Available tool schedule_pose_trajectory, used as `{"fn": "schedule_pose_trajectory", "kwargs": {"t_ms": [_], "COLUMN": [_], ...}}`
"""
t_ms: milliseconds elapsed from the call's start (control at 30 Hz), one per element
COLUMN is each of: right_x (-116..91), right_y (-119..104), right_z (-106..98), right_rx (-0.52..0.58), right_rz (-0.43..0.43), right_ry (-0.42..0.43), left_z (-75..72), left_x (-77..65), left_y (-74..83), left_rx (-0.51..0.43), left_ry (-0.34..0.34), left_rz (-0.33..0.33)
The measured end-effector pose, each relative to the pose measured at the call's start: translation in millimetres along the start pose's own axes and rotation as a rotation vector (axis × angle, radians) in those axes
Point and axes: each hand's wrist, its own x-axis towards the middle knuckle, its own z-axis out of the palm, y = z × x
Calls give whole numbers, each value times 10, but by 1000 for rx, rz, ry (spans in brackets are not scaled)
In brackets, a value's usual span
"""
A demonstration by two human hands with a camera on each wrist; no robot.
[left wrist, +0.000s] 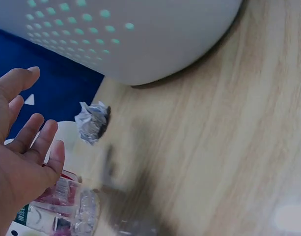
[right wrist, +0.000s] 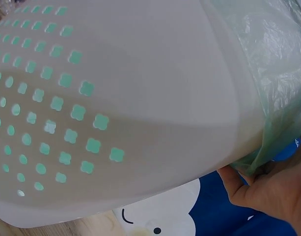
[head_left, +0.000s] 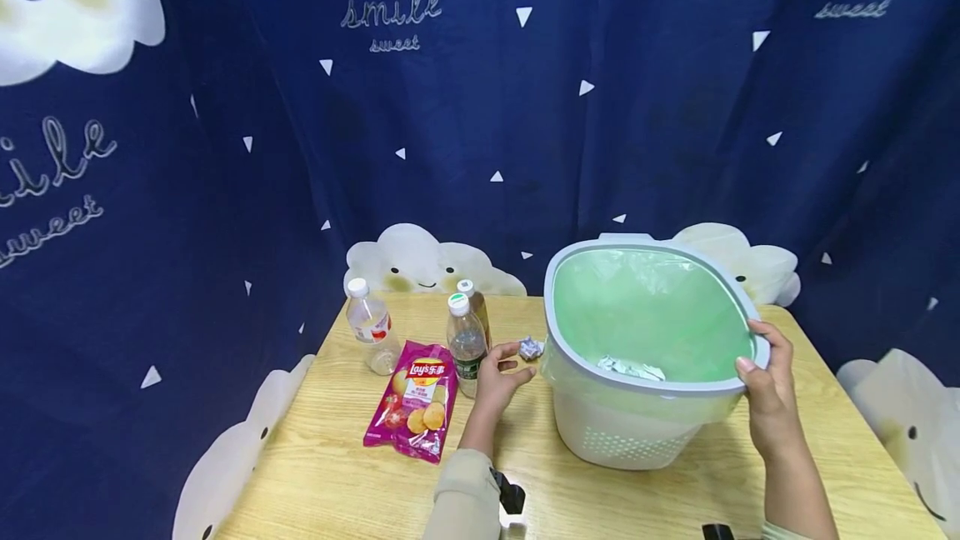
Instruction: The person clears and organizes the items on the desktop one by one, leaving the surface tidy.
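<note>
My right hand [head_left: 772,394] grips the blue-grey rim at the right side of a trash bin [head_left: 626,438], thumb on top of the rim. A green bin liner [head_left: 645,298] covers the bin's inside and hangs over its outside. Crumpled paper [head_left: 630,368] lies in the liner. My left hand [head_left: 500,382] reaches between the bottles and the bin, its fingers spread and holding nothing. Just beyond its fingertips sits a crumpled paper ball [head_left: 531,348], apart from the hand in the left wrist view. The right wrist view shows fingers [right wrist: 268,189] at the liner's edge.
Left of my left hand stand a clear bottle with a green label [head_left: 467,344] and a brown-tinted bottle [head_left: 480,311] behind it. A purple Lay's chip bag [head_left: 415,401] lies flat on the wooden table [head_left: 322,473]. Another clear bottle [head_left: 372,327] stands behind the bag's left side.
</note>
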Motion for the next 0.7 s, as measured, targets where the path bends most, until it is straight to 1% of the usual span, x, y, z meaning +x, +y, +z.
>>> {"fn": "schedule_pose_trajectory", "kwargs": {"t_ms": [33,100,133,300,467,600,700], "right_x": [1,2,1,2,4,-4,-1], "right_y": [1,4,4,3,18,22,14], "right_z": [1,3,4,6,1,-2,-5], "right_rx": [1,0,-2,1,21,19,17], "right_rz": [-2,-2,-2,-1,-8,-12,-11], "right_ry": [0,2,3,13,11,1,-4], "left_z": [14,35,53,114,152,196,238], "left_x": [27,46,73,111,131,134,138], "left_y": [-67,-108,-178,-286,-399,-481,-544], "left_rx": [6,13,16,7,9,33,55], "left_ry": [-2,-3,0,26,77,129,166], "left_rz": [-3,-27,-31,-60,-71,-98,-87]}}
